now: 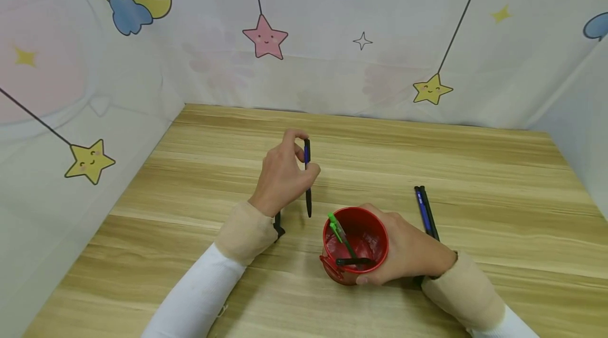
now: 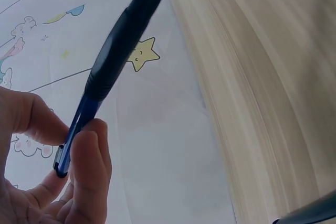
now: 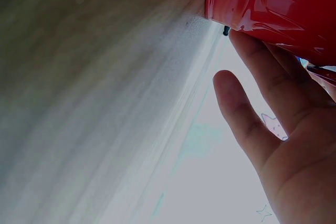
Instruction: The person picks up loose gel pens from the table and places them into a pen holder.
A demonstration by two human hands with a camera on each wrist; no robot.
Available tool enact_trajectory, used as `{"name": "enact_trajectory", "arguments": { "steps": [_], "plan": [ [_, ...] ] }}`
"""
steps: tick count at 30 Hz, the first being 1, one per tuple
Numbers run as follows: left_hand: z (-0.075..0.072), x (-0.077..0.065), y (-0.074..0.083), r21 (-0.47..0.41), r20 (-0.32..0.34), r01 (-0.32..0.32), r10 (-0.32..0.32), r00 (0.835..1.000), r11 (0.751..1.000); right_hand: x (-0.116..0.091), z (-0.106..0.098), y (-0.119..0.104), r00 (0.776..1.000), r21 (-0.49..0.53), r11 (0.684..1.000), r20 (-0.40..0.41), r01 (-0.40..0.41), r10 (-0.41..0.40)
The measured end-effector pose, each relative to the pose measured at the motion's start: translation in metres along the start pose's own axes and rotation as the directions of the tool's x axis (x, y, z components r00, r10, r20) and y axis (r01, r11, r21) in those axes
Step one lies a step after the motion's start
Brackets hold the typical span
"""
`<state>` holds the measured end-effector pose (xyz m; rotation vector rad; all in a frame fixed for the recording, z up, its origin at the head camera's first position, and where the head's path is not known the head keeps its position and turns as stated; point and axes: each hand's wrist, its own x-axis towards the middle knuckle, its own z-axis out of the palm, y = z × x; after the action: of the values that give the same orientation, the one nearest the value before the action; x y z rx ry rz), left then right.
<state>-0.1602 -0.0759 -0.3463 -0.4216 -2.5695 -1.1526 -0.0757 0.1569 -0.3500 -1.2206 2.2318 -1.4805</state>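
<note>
My left hand (image 1: 287,174) pinches a blue-and-black pen (image 1: 309,198) near its blue end, above the table. In the left wrist view that pen (image 2: 113,53) slants between thumb and fingers, its black grip part free. Around the side of a red cup (image 1: 370,226) curls my right hand (image 1: 408,248). A green-topped pen (image 1: 338,229) and a black pen (image 1: 356,262) are in the cup, which has a red handle or ornament (image 1: 331,268) on its left. In the right wrist view the fingers reach under the cup's (image 3: 278,6) side; some stand away from it.
Two pens, one with a blue barrel (image 1: 423,210) and one black (image 1: 430,214), lie beside the right forearm, which partly covers them. Part of a black object (image 1: 278,229) shows beside the left wrist. White printed cloth (image 1: 323,79) stands behind the wooden table (image 1: 228,127).
</note>
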Motion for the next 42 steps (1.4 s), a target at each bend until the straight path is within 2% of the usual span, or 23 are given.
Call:
{"name": "enact_trajectory", "arguments": {
  "steps": [12, 24, 27, 35, 42],
  "plan": [
    [0.000, 0.000, 0.003, -0.046, -0.073, -0.041, 0.038, 0.997, 0.998, 0.000, 0.001, 0.000, 1.000, -0.011, 1.000, -0.001, 0.022, -0.022],
    [-0.002, -0.001, 0.007, -0.123, -0.082, -0.064, 0.054, 0.995, 0.990, 0.000, 0.001, 0.004, 0.999, -0.006, 0.999, 0.001, 0.045, -0.045],
    [-0.003, -0.002, 0.009, -0.146, -0.089, -0.073, 0.061, 0.994, 0.987, 0.000, 0.001, 0.001, 1.000, 0.002, 1.000, 0.002, 0.030, -0.030],
    [-0.005, -0.003, 0.012, -0.245, -0.099, -0.103, 0.080, 0.992, 0.964, 0.000, 0.001, 0.000, 1.000, 0.013, 1.000, 0.003, 0.006, -0.006],
    [-0.006, -0.003, 0.015, -0.320, -0.118, -0.147, 0.114, 0.986, 0.936, -0.001, 0.002, 0.007, 1.000, -0.007, 1.000, 0.004, 0.023, -0.023]
  ]
}}
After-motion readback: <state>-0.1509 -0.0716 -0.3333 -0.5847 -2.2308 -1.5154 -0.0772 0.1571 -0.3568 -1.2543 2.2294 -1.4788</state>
